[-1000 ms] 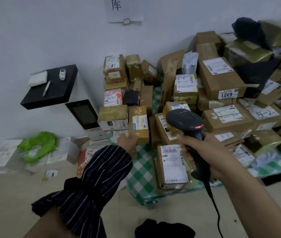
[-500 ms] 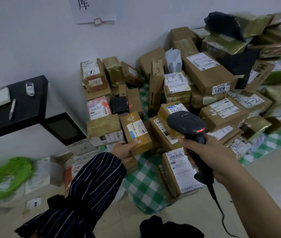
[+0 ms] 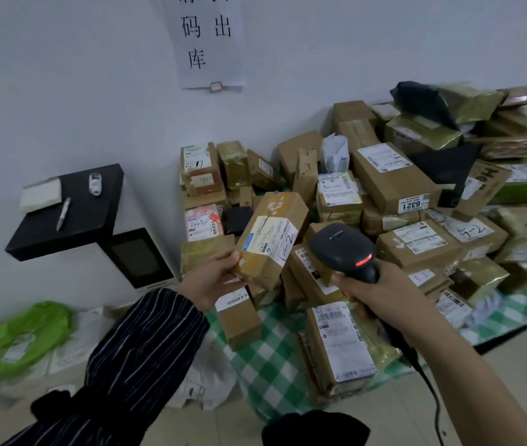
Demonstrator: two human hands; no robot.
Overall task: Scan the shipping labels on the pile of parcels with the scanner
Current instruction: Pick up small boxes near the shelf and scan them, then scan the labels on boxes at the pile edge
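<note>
My left hand (image 3: 212, 280) grips the near end of a small brown parcel (image 3: 270, 239) and holds it up, tilted, above the pile. Its white shipping label with a blue strip faces up toward me. My right hand (image 3: 381, 289) grips the handle of a black handheld scanner (image 3: 344, 249). The scanner's head sits just right of the lifted parcel, with a red light lit on its side. Its black cable runs down under my right forearm. The pile of parcels (image 3: 394, 185), brown boxes and gold-wrapped packs with white labels, lies against the wall.
The pile rests on a green-and-white checked cloth (image 3: 268, 358) on the floor. A black shelf (image 3: 72, 217) with a pen and a small white device juts from the wall at left, above a dark screen unit (image 3: 140, 259). Green and white bags (image 3: 27, 336) lie at lower left.
My left hand has taken hold of the small brown parcel and lifted it off the pile, tilting its label up beside the scanner. The view has swung upward and left.
</note>
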